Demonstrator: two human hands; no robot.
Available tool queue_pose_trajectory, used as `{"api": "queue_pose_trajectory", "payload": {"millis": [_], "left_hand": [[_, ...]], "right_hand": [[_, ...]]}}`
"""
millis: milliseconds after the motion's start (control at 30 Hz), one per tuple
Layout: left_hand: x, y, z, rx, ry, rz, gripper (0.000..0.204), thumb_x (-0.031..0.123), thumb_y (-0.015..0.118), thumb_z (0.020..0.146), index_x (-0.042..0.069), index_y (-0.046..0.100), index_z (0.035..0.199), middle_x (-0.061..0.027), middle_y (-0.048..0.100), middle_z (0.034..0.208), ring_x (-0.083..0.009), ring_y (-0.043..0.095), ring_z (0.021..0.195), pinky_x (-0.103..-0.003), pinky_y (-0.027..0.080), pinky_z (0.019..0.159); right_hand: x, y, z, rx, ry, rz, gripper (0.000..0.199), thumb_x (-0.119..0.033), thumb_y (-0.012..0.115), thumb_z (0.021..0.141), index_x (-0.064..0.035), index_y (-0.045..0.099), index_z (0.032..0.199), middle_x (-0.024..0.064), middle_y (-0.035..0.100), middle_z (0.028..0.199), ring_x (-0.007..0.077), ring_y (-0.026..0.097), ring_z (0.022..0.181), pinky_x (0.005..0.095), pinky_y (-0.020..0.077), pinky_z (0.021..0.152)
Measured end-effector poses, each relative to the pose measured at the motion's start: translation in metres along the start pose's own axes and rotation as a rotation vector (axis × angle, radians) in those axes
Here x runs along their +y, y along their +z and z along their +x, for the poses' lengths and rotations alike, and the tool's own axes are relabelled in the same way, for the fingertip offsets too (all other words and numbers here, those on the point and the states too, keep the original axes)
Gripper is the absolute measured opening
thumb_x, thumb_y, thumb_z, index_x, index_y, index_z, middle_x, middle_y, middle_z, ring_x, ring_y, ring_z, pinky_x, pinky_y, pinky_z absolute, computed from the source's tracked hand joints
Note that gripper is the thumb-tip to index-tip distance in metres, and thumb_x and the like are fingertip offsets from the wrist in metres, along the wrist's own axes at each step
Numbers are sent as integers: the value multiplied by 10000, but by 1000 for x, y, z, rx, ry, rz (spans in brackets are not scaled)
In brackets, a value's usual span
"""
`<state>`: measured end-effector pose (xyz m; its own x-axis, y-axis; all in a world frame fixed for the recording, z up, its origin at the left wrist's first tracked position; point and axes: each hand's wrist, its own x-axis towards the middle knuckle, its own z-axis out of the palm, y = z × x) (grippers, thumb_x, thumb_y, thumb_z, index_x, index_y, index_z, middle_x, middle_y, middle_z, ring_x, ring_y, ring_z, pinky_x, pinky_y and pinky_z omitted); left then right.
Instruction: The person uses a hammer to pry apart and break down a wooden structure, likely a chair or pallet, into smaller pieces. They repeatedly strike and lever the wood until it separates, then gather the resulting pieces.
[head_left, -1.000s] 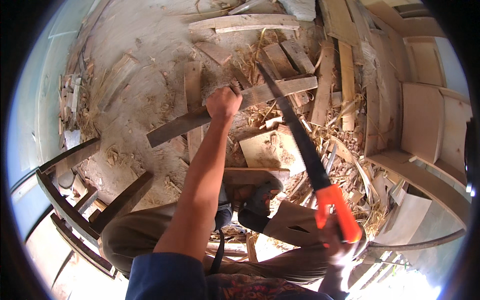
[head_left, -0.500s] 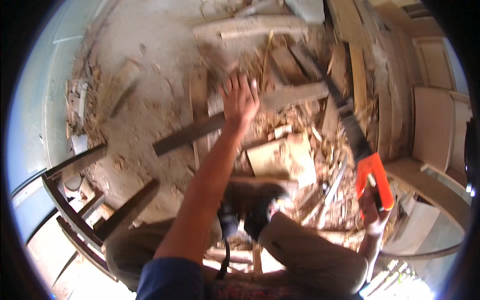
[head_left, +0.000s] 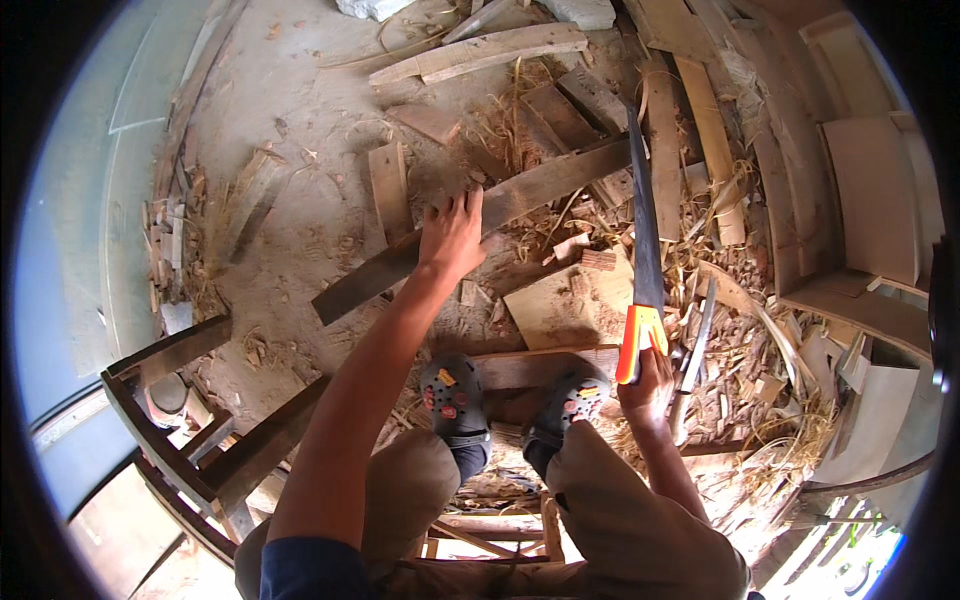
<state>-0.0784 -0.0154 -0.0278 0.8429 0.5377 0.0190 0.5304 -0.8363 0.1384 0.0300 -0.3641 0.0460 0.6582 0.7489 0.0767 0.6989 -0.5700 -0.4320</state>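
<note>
Saw [head_left: 646, 240] points to twelve o'clock, handle clenched in right hand [head_left: 650, 385]; left hand [head_left: 455, 232], at ten from it, lies across plank [head_left: 550, 187], its grip unclear.

Bright orange with yellow is shown by the saw handle [head_left: 629, 348] in the right hand [head_left: 652, 383], dark grey by its blade [head_left: 645, 220]. The plank [head_left: 545, 185] under the left hand [head_left: 453, 235] is coloured dark brown. Between the hands, a pale tan panel [head_left: 545, 312] is seen; nearer the body, grey clogs [head_left: 436, 402] are dotted red and yellow.
</note>
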Motion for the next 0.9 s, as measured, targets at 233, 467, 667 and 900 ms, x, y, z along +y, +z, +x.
{"api": "queue_pose_trajectory", "payload": {"millis": [233,467,667,900], "left_hand": [[-36,-51,26,-764,-114,-551,888,277,789,727,3,393,1474,-251,595,1319,-316,597,1202,-412,491,995],[-31,-150,14,-1019,-105,-502,838,550,691,720,-142,555,1171,-241,598,1163,-315,567,1069,-440,451,872],[-15,-228,15,-1051,-66,-273,716,522,691,732,-98,599,1079,-223,605,1092,-276,569,1016,-415,451,836],[-51,-262,14,-907,-67,-504,799,413,738,802,-92,487,1367,-266,577,1339,-322,573,1213,-422,433,1014]], "right_hand": [[33,7,-9,-212,-133,-146,328,-112,673,827,-27,552,1120,192,554,1065,371,557,993,495,443,878],[-41,-72,58,-17,-398,38,760,-180,861,741,-17,458,1365,225,503,1284,406,548,1149,481,472,957],[-42,-38,181,123,-644,-98,1083,-720,699,760,-8,327,1486,270,458,1411,402,470,1316,487,380,1145],[-107,-65,223,-550,-388,-318,1039,-897,491,764,19,594,1244,245,709,930,369,714,933,465,557,908]]}}
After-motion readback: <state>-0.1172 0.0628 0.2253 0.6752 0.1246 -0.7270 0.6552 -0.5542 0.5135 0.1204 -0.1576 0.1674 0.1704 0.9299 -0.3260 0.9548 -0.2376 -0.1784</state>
